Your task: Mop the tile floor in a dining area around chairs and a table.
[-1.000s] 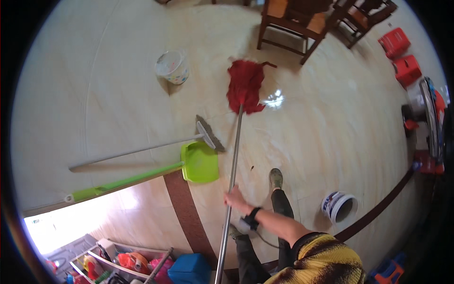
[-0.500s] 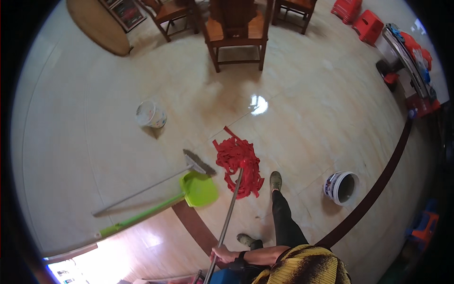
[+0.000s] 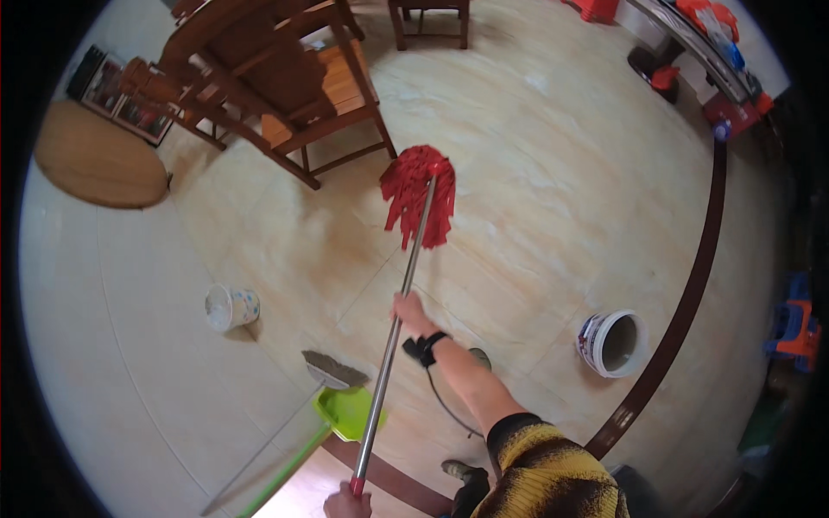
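A mop with red cloth strips (image 3: 420, 194) reaches far ahead over the tiled floor, its head close to a leg of a wooden chair (image 3: 345, 82). My right hand (image 3: 414, 313) is wrapped round the middle of the mop's metal pole, arm stretched forward, a black band on the wrist. At the lower edge, my left hand (image 3: 347, 502) grips the red end of the same pole. Left of the pole lie a green dustpan (image 3: 345, 413) and a broom (image 3: 332, 369), side by side on the floor.
A white bucket (image 3: 231, 308) stands to the left, and another open bucket (image 3: 615, 344) to the right. A dark strip (image 3: 691, 285) curves along the right floor. Beyond are a round wooden board (image 3: 99, 155), a cluttered table (image 3: 699, 39) and a red-blue stool (image 3: 790, 328).
The mop has gone forward, from beside my foot to near the chair. My right arm has stretched out along the pole. The view has turned, and my left hand now shows.
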Action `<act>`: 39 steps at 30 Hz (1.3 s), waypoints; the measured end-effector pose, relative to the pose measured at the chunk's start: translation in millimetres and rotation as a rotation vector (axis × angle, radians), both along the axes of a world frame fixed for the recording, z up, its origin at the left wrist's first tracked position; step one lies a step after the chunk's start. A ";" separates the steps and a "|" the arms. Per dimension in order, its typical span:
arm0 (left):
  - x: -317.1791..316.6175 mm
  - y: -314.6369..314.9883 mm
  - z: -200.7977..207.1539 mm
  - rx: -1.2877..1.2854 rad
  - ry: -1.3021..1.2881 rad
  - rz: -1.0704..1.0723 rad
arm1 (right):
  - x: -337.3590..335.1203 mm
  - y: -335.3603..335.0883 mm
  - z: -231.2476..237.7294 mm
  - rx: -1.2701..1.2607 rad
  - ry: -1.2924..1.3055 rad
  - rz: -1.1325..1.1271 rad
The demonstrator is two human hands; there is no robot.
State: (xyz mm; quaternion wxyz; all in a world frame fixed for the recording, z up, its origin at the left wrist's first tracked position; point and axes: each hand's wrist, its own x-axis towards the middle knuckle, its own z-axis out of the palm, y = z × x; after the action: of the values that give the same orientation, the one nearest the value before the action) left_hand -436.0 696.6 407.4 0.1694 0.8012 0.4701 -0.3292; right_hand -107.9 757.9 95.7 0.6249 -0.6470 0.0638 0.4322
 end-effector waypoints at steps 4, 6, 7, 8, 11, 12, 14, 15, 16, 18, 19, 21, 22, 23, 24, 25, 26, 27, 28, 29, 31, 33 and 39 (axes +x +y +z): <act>111.9 16.5 -24.2 -0.021 -0.187 -0.204 | 129.5 -33.9 -29.9 0.026 0.017 -0.221; 139.1 24.0 -23.2 -0.018 -0.170 -0.294 | 157.4 -53.9 -29.6 0.055 0.044 -0.247; 151.5 27.9 -14.4 -0.028 -0.125 -0.315 | 159.2 -57.2 -22.2 0.072 0.061 -0.242; 162.5 30.4 -7.8 -0.048 -0.087 -0.343 | 160.8 -67.5 -14.3 0.053 0.082 -0.312; 176.5 38.1 19.5 -0.028 -0.097 -0.453 | 159.3 -102.5 7.4 0.044 0.135 -0.382; 174.1 39.8 28.3 -0.046 -0.109 -0.471 | 152.3 -112.5 15.5 0.059 0.170 -0.366; 148.2 40.9 43.5 -0.039 -0.125 -0.505 | 126.7 -132.3 29.9 0.048 0.186 -0.287; 133.0 39.4 55.1 -0.028 -0.049 -0.516 | 105.1 -139.9 36.0 0.039 0.149 -0.241; 114.2 35.6 69.3 -0.015 0.025 -0.520 | 79.1 -141.9 44.3 0.048 0.180 -0.322; 81.7 25.0 87.9 -0.105 -0.192 -0.546 | 33.4 -170.3 45.8 -0.012 0.212 -0.294; 59.1 19.1 102.1 -0.061 -0.147 -0.562 | 4.2 -175.5 57.0 0.032 0.254 -0.338; 0.3 14.5 129.3 0.018 -0.089 -0.577 | -57.3 -177.9 79.7 0.032 0.326 -0.332; -31.4 10.2 143.2 0.049 -0.079 -0.578 | -87.5 -178.3 90.5 0.070 0.343 -0.326; -45.6 3.4 168.4 0.056 -0.022 -0.594 | -119.7 -178.4 98.4 0.102 0.365 -0.322; -75.0 0.3 184.8 0.036 -0.125 -0.558 | -156.0 -179.9 106.3 0.110 0.383 -0.309; -95.6 -9.9 206.3 0.055 0.042 -0.531 | -192.0 -177.1 116.0 0.094 0.430 -0.265; -113.9 -18.3 226.7 0.066 0.211 -0.501 | -227.3 -175.1 130.4 0.078 0.455 -0.258; -134.5 -25.5 245.9 0.068 0.221 -0.441 | -262.8 -175.5 144.3 0.062 0.482 -0.249; -156.8 -32.6 265.3 0.075 0.231 -0.375 | -293.6 -178.8 157.9 0.098 0.496 -0.145; -185.1 -33.9 277.3 0.096 0.269 -0.396 | -323.8 -176.4 167.1 0.096 0.572 -0.175; -236.9 -42.4 302.6 0.134 0.334 -0.352 | -392.1 -172.3 182.8 0.181 0.713 -0.228; -293.3 -49.6 322.2 0.168 0.427 -0.286 | -447.9 -172.0 200.1 0.127 0.773 -0.096; -450.3 -75.2 343.8 0.246 0.775 -0.098 | -555.4 -173.0 205.6 0.179 0.984 0.006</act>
State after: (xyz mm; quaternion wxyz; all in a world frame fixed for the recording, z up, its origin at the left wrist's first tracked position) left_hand -886.3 621.4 751.2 -0.1329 0.6535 0.4964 -0.5558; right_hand -663.3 584.9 301.3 0.5725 -0.3102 0.3119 0.6919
